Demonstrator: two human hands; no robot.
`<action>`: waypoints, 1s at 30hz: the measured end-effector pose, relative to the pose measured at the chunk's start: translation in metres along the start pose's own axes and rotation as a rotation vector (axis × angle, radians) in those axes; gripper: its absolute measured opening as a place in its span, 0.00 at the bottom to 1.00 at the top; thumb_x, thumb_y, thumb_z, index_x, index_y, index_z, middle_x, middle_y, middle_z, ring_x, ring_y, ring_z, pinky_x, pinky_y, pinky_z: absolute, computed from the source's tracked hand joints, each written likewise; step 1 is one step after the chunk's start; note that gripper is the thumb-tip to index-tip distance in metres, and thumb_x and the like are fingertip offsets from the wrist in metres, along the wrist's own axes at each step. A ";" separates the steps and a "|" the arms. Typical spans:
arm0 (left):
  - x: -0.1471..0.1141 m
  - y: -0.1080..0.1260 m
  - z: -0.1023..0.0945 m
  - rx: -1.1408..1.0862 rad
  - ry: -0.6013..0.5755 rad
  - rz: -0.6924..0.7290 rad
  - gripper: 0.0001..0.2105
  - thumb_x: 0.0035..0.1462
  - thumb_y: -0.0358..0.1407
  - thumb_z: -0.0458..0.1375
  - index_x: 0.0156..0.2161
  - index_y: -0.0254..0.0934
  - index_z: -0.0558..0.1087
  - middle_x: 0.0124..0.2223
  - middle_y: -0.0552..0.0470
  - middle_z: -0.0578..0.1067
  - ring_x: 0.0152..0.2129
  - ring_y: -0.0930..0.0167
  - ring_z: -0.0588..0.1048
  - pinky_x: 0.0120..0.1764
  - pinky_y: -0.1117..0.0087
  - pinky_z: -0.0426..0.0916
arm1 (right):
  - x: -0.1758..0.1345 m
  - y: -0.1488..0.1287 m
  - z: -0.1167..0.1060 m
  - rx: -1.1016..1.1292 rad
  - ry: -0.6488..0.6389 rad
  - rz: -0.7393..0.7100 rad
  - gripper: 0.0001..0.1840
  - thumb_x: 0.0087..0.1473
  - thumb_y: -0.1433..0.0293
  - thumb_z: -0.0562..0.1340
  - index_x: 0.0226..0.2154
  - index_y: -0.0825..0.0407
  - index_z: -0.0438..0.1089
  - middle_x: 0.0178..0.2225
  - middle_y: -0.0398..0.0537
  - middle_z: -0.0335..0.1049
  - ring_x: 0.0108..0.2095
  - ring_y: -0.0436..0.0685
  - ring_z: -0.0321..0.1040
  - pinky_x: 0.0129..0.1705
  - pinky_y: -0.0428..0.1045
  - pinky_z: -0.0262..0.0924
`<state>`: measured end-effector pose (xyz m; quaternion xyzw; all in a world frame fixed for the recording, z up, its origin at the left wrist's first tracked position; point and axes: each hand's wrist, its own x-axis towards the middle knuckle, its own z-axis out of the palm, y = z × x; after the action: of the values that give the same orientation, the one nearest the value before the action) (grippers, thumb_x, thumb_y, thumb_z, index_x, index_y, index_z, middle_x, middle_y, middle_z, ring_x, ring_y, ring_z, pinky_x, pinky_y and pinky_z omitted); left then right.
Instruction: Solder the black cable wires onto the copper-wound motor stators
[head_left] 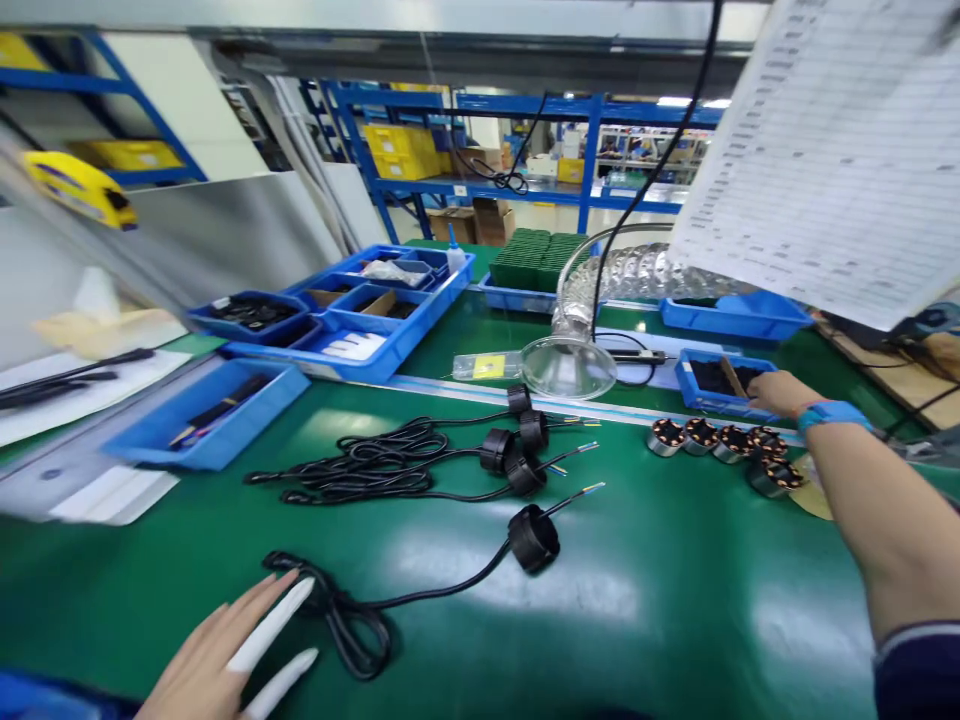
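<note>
My left hand (pixel 232 645), with white covers on two fingers, is open at the lower left. Its fingertips reach a coiled black power cord (pixel 352 625), lightly touching or just above it. That cord runs to a black round cap (pixel 533 538) with bare wire ends sticking out. At the right, my right hand (pixel 778 393) dips into a small blue bin (pixel 720 402) of small black parts. Its fingers are bent and close together; what they hold is hidden. Several copper-wound motor stators (pixel 727 442) stand just in front of that bin.
More corded black caps (pixel 496 450) lie mid-table. A clear funnel hood (pixel 568 368) on a flexible duct stands behind. Blue trays (pixel 360 370) line the left, with a blue bin (pixel 206 415) nearer. A paper sheet (pixel 832 150) hangs upper right; a black cable dangles above the table.
</note>
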<state>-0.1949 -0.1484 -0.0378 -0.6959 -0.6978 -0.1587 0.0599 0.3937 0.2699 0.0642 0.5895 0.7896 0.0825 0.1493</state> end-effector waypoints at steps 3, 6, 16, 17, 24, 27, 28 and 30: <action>0.003 -0.010 0.005 0.067 -0.089 -0.005 0.28 0.55 0.40 0.48 0.59 0.61 0.44 0.51 0.55 0.69 0.46 0.59 0.69 0.48 0.47 0.62 | -0.013 -0.024 -0.027 0.028 0.117 -0.041 0.16 0.50 0.68 0.60 0.38 0.64 0.68 0.35 0.64 0.69 0.36 0.58 0.68 0.36 0.50 0.59; 0.007 -0.022 0.014 0.080 -0.093 -0.012 0.21 0.55 0.41 0.49 0.56 0.48 0.59 0.48 0.47 0.71 0.42 0.60 0.71 0.47 0.54 0.65 | -0.064 -0.095 -0.052 0.152 0.352 -0.263 0.19 0.51 0.66 0.58 0.45 0.59 0.65 0.41 0.61 0.68 0.42 0.59 0.65 0.45 0.51 0.58; 0.037 -0.022 0.009 0.074 -0.024 0.063 0.14 0.57 0.42 0.47 0.40 0.41 0.73 0.37 0.48 0.74 0.33 0.65 0.71 0.39 0.64 0.64 | -0.189 -0.331 0.001 0.552 0.357 -0.490 0.20 0.53 0.72 0.52 0.50 0.53 0.58 0.40 0.57 0.67 0.37 0.60 0.69 0.37 0.54 0.67; 0.041 -0.020 0.008 0.084 -0.024 0.075 0.15 0.58 0.42 0.47 0.40 0.41 0.73 0.36 0.48 0.74 0.32 0.65 0.71 0.38 0.64 0.63 | -0.186 -0.330 0.005 0.589 0.368 -0.461 0.19 0.54 0.72 0.52 0.50 0.52 0.58 0.39 0.56 0.67 0.37 0.59 0.68 0.37 0.54 0.67; 0.078 -0.010 0.020 0.065 -0.034 0.094 0.15 0.59 0.40 0.45 0.41 0.38 0.72 0.31 0.46 0.73 0.31 0.64 0.69 0.37 0.64 0.60 | -0.166 -0.315 0.007 0.592 0.414 -0.371 0.18 0.54 0.72 0.52 0.49 0.50 0.57 0.39 0.54 0.67 0.39 0.59 0.68 0.39 0.55 0.66; 0.083 -0.016 0.025 -0.009 -0.054 0.057 0.16 0.58 0.42 0.45 0.41 0.38 0.72 0.31 0.46 0.73 0.31 0.64 0.70 0.38 0.64 0.61 | -0.162 -0.308 0.008 0.601 0.395 -0.443 0.20 0.54 0.71 0.52 0.51 0.50 0.55 0.45 0.55 0.65 0.44 0.59 0.66 0.44 0.56 0.65; 0.083 -0.018 0.026 -0.043 -0.071 0.054 0.16 0.58 0.43 0.45 0.42 0.38 0.72 0.32 0.47 0.73 0.32 0.65 0.70 0.39 0.64 0.61 | -0.161 -0.304 0.008 0.603 0.378 -0.472 0.22 0.54 0.71 0.52 0.52 0.50 0.54 0.46 0.55 0.64 0.45 0.59 0.65 0.45 0.56 0.64; 0.080 -0.021 0.025 -0.124 -0.105 0.055 0.17 0.58 0.44 0.46 0.44 0.39 0.71 0.35 0.47 0.74 0.34 0.65 0.70 0.40 0.64 0.62 | -0.162 -0.296 0.006 0.598 0.337 -0.530 0.23 0.55 0.71 0.53 0.54 0.49 0.53 0.48 0.54 0.64 0.47 0.57 0.64 0.48 0.55 0.63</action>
<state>-0.2143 -0.0645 -0.0398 -0.7247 -0.6693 -0.1632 -0.0156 0.1692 0.0289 -0.0102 0.3619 0.9161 -0.0960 -0.1432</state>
